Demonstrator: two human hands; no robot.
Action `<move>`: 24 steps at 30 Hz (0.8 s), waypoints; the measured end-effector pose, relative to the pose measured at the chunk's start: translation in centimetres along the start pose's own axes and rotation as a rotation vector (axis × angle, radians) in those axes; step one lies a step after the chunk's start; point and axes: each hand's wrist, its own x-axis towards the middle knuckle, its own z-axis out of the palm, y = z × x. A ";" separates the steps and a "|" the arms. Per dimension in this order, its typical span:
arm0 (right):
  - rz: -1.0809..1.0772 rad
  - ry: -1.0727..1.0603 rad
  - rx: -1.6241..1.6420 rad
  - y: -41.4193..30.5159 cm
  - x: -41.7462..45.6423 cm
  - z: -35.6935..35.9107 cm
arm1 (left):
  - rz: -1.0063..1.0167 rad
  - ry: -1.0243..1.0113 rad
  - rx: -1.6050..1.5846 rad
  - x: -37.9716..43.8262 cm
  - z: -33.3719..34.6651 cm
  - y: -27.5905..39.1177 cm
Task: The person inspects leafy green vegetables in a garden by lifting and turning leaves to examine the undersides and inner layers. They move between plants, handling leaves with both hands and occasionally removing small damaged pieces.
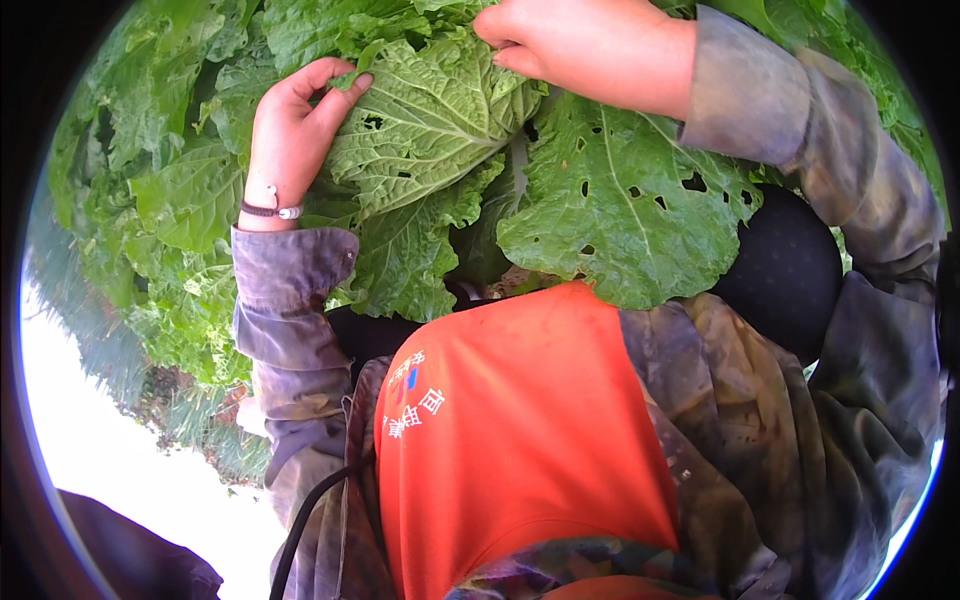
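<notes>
My left hand (292, 124) pinches the edge of a pale green, wrinkled cabbage leaf (431, 124) between thumb and fingers. That leaf curves over the head of a leafy cabbage plant, its veined underside facing me, with a few holes in it. My right hand (592, 49) is at the upper right of the same head, its fingers curled against the foliage. Whether a leaf is between those fingers cannot be seen. Below my right wrist spreads a broad outer leaf (626, 202) dotted with insect holes. A darker outer leaf (409, 262) hangs beneath the pale one.
More leafy plants (180, 180) crowd the left side and the top edge. Long, narrow grass-like leaves (82, 300) grow at the far left. My dark-clad knee (787, 277) is beside the holed leaf. A black cable (307, 510) runs along my jacket, beside an orange garment bearing writing.
</notes>
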 end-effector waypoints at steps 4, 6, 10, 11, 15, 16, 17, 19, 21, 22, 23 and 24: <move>-0.208 0.027 -0.001 -2.4 -0.1 -1.7 | -0.028 -0.073 0.135 0.6 -0.3 1.6; -0.122 -0.122 -0.099 -2.5 0.1 -1.6 | -0.013 -0.097 0.104 1.0 -0.4 0.2; 0.024 -0.192 -0.156 -1.4 0.5 -0.9 | -0.011 -0.078 0.143 0.8 -0.7 -0.1; 0.063 -0.206 -0.141 -1.3 0.5 -0.7 | -0.052 -0.070 0.142 0.4 -0.6 0.1; 0.098 -0.266 -0.199 -0.6 0.1 -1.1 | -0.087 -0.072 0.126 0.3 -0.6 0.7; 0.132 -0.309 -0.206 -0.8 0.1 -1.4 | -0.050 -0.058 0.103 0.2 -0.3 0.3; 0.159 -0.351 -0.211 -1.0 0.2 -1.6 | -0.039 -0.058 0.105 0.2 -0.3 0.1; 0.127 -0.321 -0.208 -0.8 -0.1 -1.6 | -0.015 -0.058 0.109 0.4 -0.3 -0.1; 0.097 -0.297 -0.208 -0.7 -0.2 -1.5 | 0.024 -0.034 0.095 0.5 -0.3 -0.8; 0.084 -0.288 -0.210 -0.7 -0.2 -1.5 | 0.043 -0.021 0.088 0.5 -0.3 -1.0; 0.075 -0.280 -0.212 -0.6 -0.2 -1.5 | 0.013 -0.044 0.105 0.6 -0.3 -0.6; 0.074 -0.274 -0.208 -0.5 -0.3 -1.5 | -0.016 -0.066 0.122 0.6 -0.4 0.0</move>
